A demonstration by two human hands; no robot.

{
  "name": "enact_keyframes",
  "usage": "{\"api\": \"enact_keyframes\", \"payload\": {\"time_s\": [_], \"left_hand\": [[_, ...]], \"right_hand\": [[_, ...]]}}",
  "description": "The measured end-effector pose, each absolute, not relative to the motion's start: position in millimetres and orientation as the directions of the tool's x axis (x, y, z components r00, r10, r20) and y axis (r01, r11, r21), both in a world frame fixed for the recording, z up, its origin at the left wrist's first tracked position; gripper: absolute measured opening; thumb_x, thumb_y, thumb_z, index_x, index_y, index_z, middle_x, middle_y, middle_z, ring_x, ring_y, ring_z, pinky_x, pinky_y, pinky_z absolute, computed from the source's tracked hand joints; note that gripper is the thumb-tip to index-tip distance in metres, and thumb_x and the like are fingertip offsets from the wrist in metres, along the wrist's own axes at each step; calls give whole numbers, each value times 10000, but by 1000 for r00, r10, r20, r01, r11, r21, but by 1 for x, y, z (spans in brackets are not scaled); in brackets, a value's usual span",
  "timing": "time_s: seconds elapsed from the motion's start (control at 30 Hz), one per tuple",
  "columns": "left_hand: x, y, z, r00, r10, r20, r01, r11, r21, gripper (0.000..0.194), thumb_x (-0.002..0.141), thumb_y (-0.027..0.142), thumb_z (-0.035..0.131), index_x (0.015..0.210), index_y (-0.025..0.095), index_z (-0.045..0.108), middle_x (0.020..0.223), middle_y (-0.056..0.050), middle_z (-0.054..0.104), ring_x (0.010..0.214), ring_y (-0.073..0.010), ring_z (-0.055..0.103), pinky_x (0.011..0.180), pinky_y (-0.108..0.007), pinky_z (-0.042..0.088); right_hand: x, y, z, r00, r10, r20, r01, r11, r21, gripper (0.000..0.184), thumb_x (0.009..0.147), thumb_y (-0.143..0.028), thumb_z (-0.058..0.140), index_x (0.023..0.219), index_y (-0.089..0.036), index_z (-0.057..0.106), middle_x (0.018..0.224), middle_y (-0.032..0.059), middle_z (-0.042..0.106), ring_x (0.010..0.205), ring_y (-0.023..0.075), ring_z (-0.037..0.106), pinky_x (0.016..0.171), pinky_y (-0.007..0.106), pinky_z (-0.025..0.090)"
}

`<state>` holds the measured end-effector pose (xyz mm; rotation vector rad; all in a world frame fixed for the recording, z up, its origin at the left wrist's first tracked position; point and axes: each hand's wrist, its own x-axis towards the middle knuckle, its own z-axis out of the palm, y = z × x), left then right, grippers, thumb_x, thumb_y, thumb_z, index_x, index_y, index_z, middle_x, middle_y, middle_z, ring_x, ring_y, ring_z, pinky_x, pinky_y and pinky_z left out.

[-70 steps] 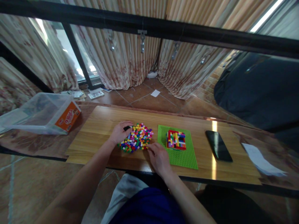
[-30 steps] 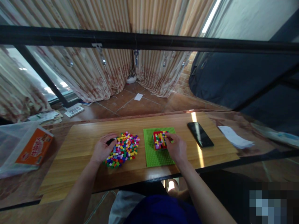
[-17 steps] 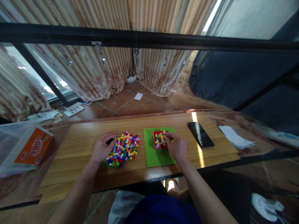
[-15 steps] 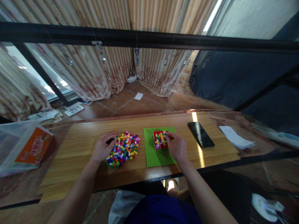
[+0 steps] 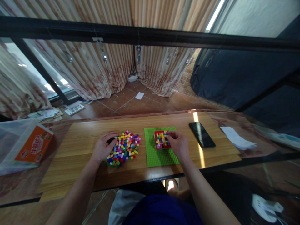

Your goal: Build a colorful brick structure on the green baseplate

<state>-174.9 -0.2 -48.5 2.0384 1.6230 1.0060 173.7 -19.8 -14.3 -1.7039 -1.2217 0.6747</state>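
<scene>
Toy-brick assembly (image 5: 161, 141) sits on the far part of the green baseplate (image 5: 159, 159); I judge piece-seating underway, calling next for square alignment, right hand (image 5: 180, 145) at its right edge, pinch unconfirmed, left hand (image 5: 102, 149) gripping an apparent black object (image 5: 111, 140).

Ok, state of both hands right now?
Left hand: curled beside the loose bricks; whether it's gripping can't be told.
Right hand: at the brick build; whether it's gripping can't be told.

A strip of light (image 5: 195, 117) crosses a black phone (image 5: 204, 137) — white paper (image 5: 237, 137) lies to its right. A clear, orange-labelled box (image 5: 35, 144) sits far left. Pleated curtains (image 5: 114, 68) hang behind a dark bar (image 5: 154, 36).
</scene>
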Motion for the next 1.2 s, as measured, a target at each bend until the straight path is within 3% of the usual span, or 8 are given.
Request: {"api": "enact_keyframes", "payload": {"time_s": [0.3, 0.4, 0.5, 0.63, 0.77, 0.87, 1.0, 1.2], "left_hand": [[-174, 1, -48, 95, 943, 318, 700, -291, 652, 314, 808, 417, 550, 944, 179, 702, 1065, -96, 700, 1031, -242, 633, 1001, -430, 469], [-175, 1, -49, 91, 944, 318, 698, -288, 656, 313, 807, 417, 548, 942, 181, 704, 1063, -95, 702, 1031, -244, 634, 998, -434, 472], [-175, 1, -51, 89, 944, 319, 694, -288, 659, 307, 808, 412, 548, 944, 186, 705, 1071, -94, 701, 1036, -241, 632, 1001, -432, 471], [-174, 0, -51, 80, 946, 314, 699, -278, 659, 295, 810, 401, 551, 954, 194, 704, 1069, -87, 701, 1044, -235, 628, 1003, -431, 469], [-172, -2, -48, 76, 946, 315, 682, -280, 676, 279, 809, 370, 553, 952, 188, 707, 1068, -89, 700, 1033, -229, 631, 991, -423, 477], [-171, -3, -47, 73, 946, 316, 674, -280, 684, 259, 804, 356, 557, 944, 201, 711, 1075, -79, 698, 1033, -225, 631, 992, -422, 476], [-170, -3, -47, 67, 947, 314, 665, -277, 694, 250, 801, 350, 566, 937, 198, 711, 1072, -80, 697, 1038, -224, 629, 991, -421, 476], [-171, -3, -50, 66, 946, 317, 661, -280, 696, 245, 794, 340, 577, 932, 187, 709, 1074, -84, 695, 1031, -227, 632, 990, -423, 476]], "right_hand": [[178, -13, -15, 363, 932, -4, 394, -157, -906, 218, 658, -308, 657, 819, -168, 701, 671, 39, 702, 590, 171, 639, 535, 259, 475], [177, -15, -15, 354, 935, -34, 308, -151, -939, 241, 641, -327, 670, 814, -161, 689, 688, 46, 708, 599, 179, 646, 541, 271, 490], [176, -21, -15, 398, 917, -5, 193, -89, -977, 285, 662, -373, 667, 841, -151, 680, 750, 68, 721, 646, 191, 661, 575, 293, 520], [170, -37, -9, 464, 884, 61, 184, -29, -982, 301, 696, -403, 671, 853, -146, 676, 776, 79, 719, 687, 196, 665, 638, 316, 537], [147, -57, 0, 356, 923, 146, 301, 34, -953, 236, 756, -363, 630, 873, -164, 680, 820, 72, 720, 718, 185, 662, 691, 317, 534], [119, -72, 1, 98, 970, 221, 481, 148, -864, 160, 817, -295, 568, 855, -200, 690, 844, 50, 715, 753, 171, 649, 725, 303, 517], [86, -83, -10, -199, 948, 248, 592, 318, -741, 178, 855, -186, 521, 873, -218, 695, 868, 42, 699, 825, 170, 628, 768, 288, 486], [69, -75, -29, -227, 951, 208, 733, 308, -607, 184, 855, -141, 536, 966, -190, 674, 934, 64, 679, 905, 196, 597, 832, 304, 448]]}}
